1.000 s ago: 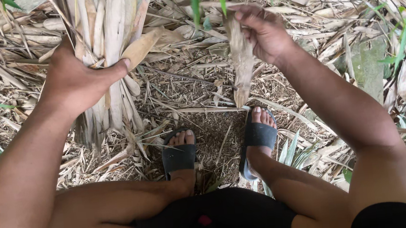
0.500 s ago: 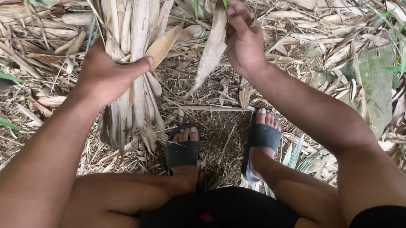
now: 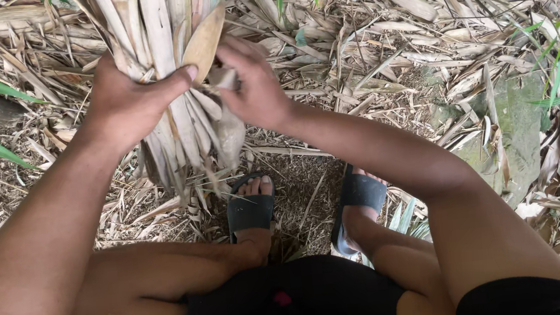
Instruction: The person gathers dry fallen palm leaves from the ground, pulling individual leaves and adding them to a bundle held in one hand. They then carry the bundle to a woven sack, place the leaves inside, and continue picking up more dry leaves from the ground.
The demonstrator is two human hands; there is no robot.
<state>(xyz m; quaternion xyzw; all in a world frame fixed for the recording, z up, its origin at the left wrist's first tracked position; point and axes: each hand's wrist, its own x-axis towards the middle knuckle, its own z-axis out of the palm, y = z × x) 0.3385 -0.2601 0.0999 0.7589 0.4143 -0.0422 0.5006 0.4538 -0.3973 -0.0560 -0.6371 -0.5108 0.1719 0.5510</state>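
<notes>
Your left hand (image 3: 128, 100) upper left of frame, fingers clamped round bundle of dry husks (image 3: 164, 66), your right hand (image 3: 257, 85) just beside it at upper centre, fingers pinching one dry leaf (image 3: 231, 124) against the bundle, sandalled feet (image 3: 251, 211) below centre on leaf litter (image 3: 460, 60)

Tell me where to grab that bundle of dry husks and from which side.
Judging by its pose, grip the bundle of dry husks around its middle, from its left side, where the left hand wraps it. The strips lie tight and parallel there; their lower ends splay loose. The right hand is pressing one husk against its right side.
</notes>
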